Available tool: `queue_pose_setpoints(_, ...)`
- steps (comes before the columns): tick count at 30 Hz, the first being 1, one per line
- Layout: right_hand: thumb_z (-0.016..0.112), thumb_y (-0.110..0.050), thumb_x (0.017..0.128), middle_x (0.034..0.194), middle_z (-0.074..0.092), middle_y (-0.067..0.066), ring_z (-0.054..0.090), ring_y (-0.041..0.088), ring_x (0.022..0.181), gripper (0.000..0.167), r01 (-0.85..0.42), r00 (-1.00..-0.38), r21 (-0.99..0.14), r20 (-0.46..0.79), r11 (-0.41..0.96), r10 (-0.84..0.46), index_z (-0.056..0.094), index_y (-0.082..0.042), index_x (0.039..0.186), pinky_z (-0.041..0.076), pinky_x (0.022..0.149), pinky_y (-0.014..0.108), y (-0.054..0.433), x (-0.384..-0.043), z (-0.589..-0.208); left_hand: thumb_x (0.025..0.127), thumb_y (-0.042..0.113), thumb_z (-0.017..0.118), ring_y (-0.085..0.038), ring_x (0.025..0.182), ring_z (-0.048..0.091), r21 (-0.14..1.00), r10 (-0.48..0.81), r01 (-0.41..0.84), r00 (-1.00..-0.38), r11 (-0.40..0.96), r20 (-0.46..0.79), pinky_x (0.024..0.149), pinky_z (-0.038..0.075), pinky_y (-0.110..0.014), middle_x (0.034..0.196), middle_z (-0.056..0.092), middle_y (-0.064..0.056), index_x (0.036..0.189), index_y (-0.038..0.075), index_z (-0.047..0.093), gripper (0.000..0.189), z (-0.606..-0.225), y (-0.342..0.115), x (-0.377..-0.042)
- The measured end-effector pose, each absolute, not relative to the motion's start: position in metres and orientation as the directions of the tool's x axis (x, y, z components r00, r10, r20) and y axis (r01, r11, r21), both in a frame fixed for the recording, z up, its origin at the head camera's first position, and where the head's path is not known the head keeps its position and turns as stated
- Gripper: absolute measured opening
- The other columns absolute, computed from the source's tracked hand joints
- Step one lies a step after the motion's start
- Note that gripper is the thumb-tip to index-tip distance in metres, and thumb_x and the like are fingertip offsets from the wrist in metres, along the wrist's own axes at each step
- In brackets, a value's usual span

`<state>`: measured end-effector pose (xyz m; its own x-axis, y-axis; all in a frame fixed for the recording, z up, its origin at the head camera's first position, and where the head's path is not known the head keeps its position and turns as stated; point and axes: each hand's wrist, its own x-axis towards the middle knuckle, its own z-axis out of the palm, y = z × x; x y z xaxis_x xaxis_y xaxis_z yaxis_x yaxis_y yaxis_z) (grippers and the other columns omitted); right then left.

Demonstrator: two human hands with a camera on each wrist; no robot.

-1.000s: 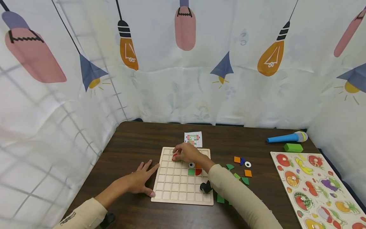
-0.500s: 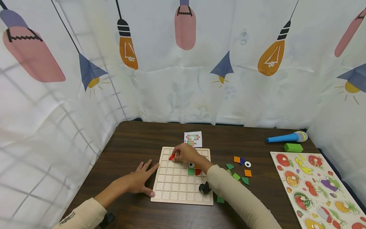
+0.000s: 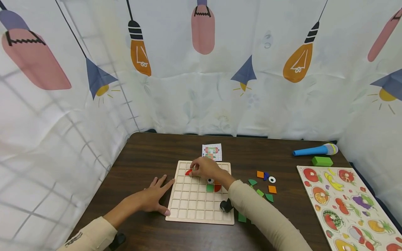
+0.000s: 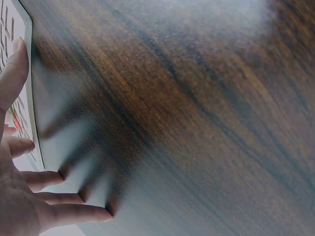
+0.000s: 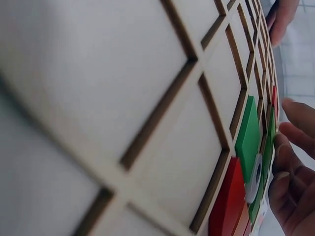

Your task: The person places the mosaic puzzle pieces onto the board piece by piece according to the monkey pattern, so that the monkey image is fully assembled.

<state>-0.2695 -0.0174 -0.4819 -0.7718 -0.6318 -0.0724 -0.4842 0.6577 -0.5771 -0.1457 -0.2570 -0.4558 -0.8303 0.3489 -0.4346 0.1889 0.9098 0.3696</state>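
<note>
A pale wooden grid board (image 3: 192, 205) lies on the table. My left hand (image 3: 153, 198) rests at its left edge, fingers spread, the thumb (image 4: 17, 69) on the rim in the left wrist view. Over the board's upper part, my right hand (image 3: 205, 168) pinches at a red piece (image 3: 188, 172) near the upper left cells; the fingertips partly hide it. Set in the board are a green square (image 3: 210, 188), a red piece with a curved edge (image 3: 217, 188) and a white ring with a dark centre (image 3: 210, 181). More green (image 5: 269, 142) shows beneath the right fingers.
A small pattern card (image 3: 211, 150) lies behind the board. Loose orange squares (image 3: 272, 189), green pieces (image 3: 269, 197) and a white ring (image 3: 272, 180) lie to the right. Further right are a fruit puzzle board (image 3: 351, 205), a green block (image 3: 322, 161) and a blue toy microphone (image 3: 314, 151).
The red piece at my right fingertips has shifted slightly left and shows more clearly beside them. The right hand has barely moved; the left stays at the board's edge.
</note>
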Motion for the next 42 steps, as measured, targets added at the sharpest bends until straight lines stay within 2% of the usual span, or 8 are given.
queue_pose_setpoints(6,0.068,-0.032,0.097,0.086,0.068,-0.005,0.057,0.007,0.069,0.021,-0.518,-0.761,-0.59,-0.014,0.62,-0.649,0.074,-0.016,0.11,0.048,0.065,0.024,0.001,-0.269,-0.478,0.074,0.052,0.083,-0.063,0.146,0.008,0.383,0.351,0.183,-0.83,0.906,-0.434,0.094,0.026,-0.085,0.164,0.009,-0.029,0.161,0.016,0.021,0.113,-0.455,-0.258,-0.146)
queue_pose_setpoints(13,0.067,-0.03,0.098,0.086,0.066,-0.007,0.054,0.008,0.068,0.018,-0.55,-0.762,-0.592,0.067,0.589,-0.644,0.074,-0.016,0.107,0.045,0.062,0.026,0.033,-0.272,-0.472,0.074,0.051,0.084,-0.062,0.146,0.008,0.395,0.357,0.182,-0.829,0.9,-0.43,0.095,0.025,-0.085,0.165,0.008,-0.029,0.161,0.017,0.021,0.113,-0.456,-0.259,-0.144)
queue_pose_setpoints(19,0.068,-0.03,0.097,0.09,0.067,-0.008,0.056,0.008,0.079,0.018,-0.528,-0.783,-0.594,0.064,0.607,-0.619,0.074,-0.017,0.109,0.049,0.073,0.027,0.067,-0.27,-0.465,0.074,0.052,0.083,-0.062,0.146,0.009,0.394,0.36,0.187,-0.828,0.9,-0.43,0.095,0.026,-0.085,0.165,0.009,-0.029,0.161,0.017,0.02,0.113,-0.457,-0.259,-0.144)
queue_pose_setpoints(27,0.071,-0.025,0.096,0.096,0.068,-0.004,0.057,0.012,0.069,0.022,-0.483,-0.785,-0.63,0.004,0.607,-0.62,0.074,-0.012,0.112,0.052,0.061,0.025,0.124,-0.259,-0.461,0.074,0.051,0.084,-0.062,0.146,0.008,0.393,0.356,0.184,-0.831,0.901,-0.427,0.095,0.025,-0.085,0.165,0.009,-0.028,0.161,0.018,0.021,0.112,-0.456,-0.258,-0.144)
queue_pose_setpoints(32,0.07,-0.024,0.096,0.105,0.069,-0.003,0.057,0.013,0.077,0.022,-0.489,-0.778,-0.632,0.003,0.602,-0.629,0.074,-0.012,0.113,0.052,0.066,0.025,0.167,-0.257,-0.46,0.074,0.051,0.083,-0.062,0.146,0.009,0.388,0.357,0.189,-0.833,0.902,-0.424,0.095,0.026,-0.085,0.165,0.009,-0.028,0.161,0.018,0.021,0.112,-0.456,-0.258,-0.145)
queue_pose_setpoints(38,0.074,-0.026,0.093,0.102,0.068,-0.002,0.053,0.009,0.07,0.024,-0.491,-0.793,-0.601,0.008,0.631,-0.609,0.075,-0.011,0.112,0.049,0.062,0.024,0.208,-0.263,-0.467,0.074,0.052,0.083,-0.063,0.146,0.009,0.381,0.361,0.198,-0.831,0.903,-0.423,0.094,0.026,-0.085,0.165,0.009,-0.028,0.162,0.019,0.02,0.113,-0.458,-0.259,-0.145)
queue_pose_setpoints(42,0.074,-0.024,0.092,0.102,0.068,-0.001,0.054,0.009,0.078,0.024,-0.51,-0.795,-0.539,-0.002,0.67,-0.607,0.075,-0.012,0.113,0.049,0.067,0.025,0.229,-0.268,-0.472,0.074,0.052,0.083,-0.063,0.145,0.009,0.386,0.364,0.2,-0.831,0.901,-0.42,0.094,0.026,-0.086,0.165,0.009,-0.029,0.161,0.019,0.02,0.113,-0.458,-0.259,-0.144)
